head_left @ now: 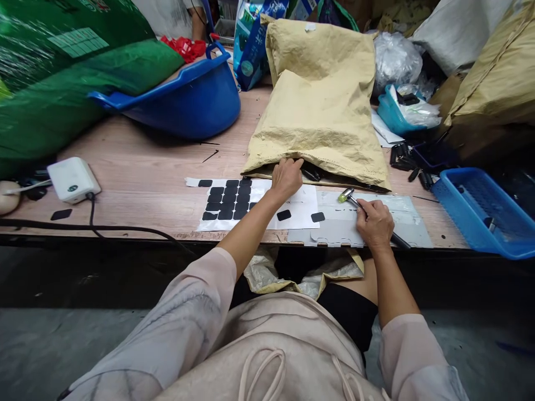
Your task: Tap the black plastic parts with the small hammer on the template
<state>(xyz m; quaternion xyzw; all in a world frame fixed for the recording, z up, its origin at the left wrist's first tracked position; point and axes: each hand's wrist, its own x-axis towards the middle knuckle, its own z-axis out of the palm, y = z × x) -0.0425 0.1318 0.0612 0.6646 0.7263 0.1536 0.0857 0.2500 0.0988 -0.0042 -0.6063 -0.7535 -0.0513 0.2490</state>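
My left hand [287, 179] reaches to the mouth of a tan paper sack [321, 106], its bent fingers at the lip and the fingertips partly hidden there. Dark pieces [311, 171] show inside the sack's mouth beside this hand. My right hand [375, 223] is closed around the handle of a small hammer [348, 195] with a metal head and a yellow-green face, held over a grey taped board [401, 214]. Between my arms lies a white sheet [267, 223] with rows of black rounded stickers [229, 199]. One loose black sticker [317, 217] sits near the sheet's right edge.
A blue basin [188, 106] and a green bag [75, 83] stand at the left, with a white box [74, 179] and black cable [125, 227] nearer. On the right are a blue basket [472, 217], scattered black pieces [403, 159] and a teal basket [388, 114].
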